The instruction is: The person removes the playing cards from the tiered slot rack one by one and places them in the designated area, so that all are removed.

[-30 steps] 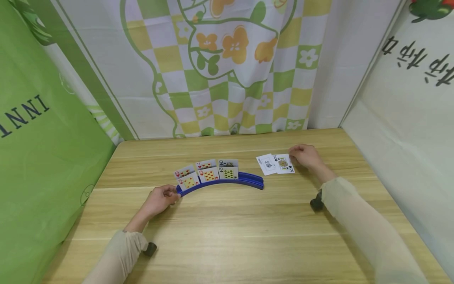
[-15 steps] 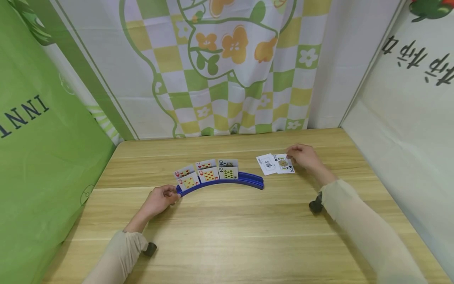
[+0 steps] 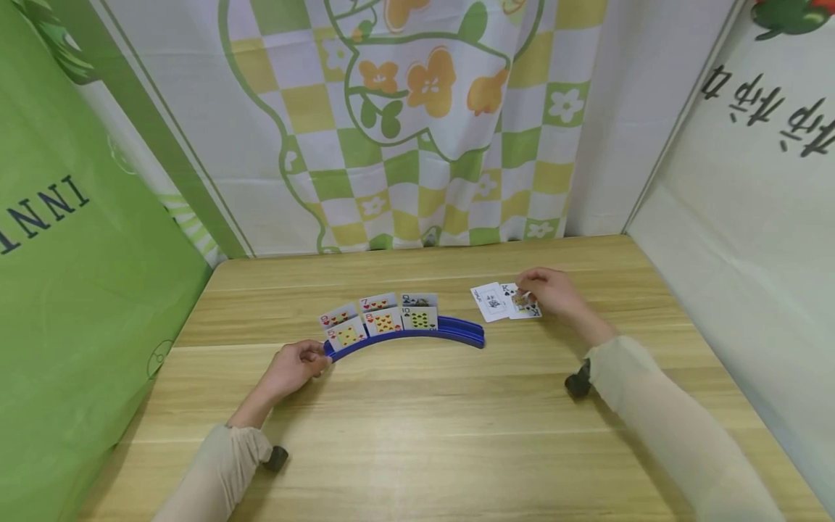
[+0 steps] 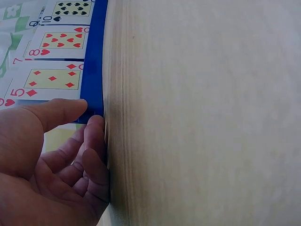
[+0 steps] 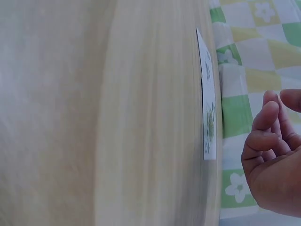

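Observation:
A curved blue card holder [image 3: 461,331] lies on the table. In its front row stand the five of diamonds [image 4: 51,79], the eight of hearts [image 4: 64,41] and the ten of spades [image 4: 70,9]. Behind them are a nine [image 3: 337,317], a seven [image 3: 378,301] and a queen [image 3: 420,298], partly covered. My left hand [image 3: 295,368] pinches the holder's left end between thumb and fingers. A king of spades [image 3: 528,312] lies flat, overlapping a joker-like card [image 3: 489,302]. Above the king hovers my right hand [image 3: 557,291], fingers loosely bent and holding nothing, with a gap below in the right wrist view.
The wooden table [image 3: 417,420] meets a checked, flowered cloth [image 3: 430,174] at its back edge. A green cloth [image 3: 85,239] borders the left side, and a white wall covering [image 3: 750,239] the right. Black wrist cameras sit at both sleeves.
My right hand has moved left, from the king's right edge to over its upper part, covering more of it. My left hand, the holder and the cards stay where they were.

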`<action>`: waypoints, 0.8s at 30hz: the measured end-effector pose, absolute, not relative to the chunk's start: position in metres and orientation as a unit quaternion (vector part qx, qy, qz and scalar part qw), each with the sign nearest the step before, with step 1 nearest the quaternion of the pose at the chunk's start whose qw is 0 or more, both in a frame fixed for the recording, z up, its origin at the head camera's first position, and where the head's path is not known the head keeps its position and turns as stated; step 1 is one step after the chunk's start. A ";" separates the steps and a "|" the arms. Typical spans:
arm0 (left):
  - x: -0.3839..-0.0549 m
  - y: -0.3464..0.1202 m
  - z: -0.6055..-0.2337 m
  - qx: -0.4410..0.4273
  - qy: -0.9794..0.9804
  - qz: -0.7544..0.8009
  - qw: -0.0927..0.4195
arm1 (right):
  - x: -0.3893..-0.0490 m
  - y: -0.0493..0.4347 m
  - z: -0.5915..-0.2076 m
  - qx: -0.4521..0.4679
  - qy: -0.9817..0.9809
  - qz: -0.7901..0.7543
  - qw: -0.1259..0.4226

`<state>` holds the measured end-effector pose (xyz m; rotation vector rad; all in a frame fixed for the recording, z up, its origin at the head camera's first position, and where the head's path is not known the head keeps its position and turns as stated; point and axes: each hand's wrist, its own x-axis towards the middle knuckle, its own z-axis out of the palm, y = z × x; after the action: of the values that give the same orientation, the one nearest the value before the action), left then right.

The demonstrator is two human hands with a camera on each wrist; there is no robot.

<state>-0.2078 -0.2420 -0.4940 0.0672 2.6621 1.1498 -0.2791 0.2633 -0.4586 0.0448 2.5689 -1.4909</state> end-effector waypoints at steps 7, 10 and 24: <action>-0.207 -0.243 -0.496 0.025 0.914 0.388 0.119 | -0.274 0.253 -0.456 0.007 0.855 -0.511 0.089; -0.206 -0.243 -0.496 0.024 0.913 0.388 0.120 | -0.272 0.250 -0.456 0.006 0.853 -0.513 0.092; -0.207 -0.242 -0.495 0.024 0.913 0.389 0.117 | -0.263 0.241 -0.449 -0.004 0.829 -0.548 0.114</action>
<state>-0.2072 -0.2419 -0.4953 0.0713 2.6735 1.1391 -0.2629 0.2406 -0.4493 -0.0123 2.4302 -1.6080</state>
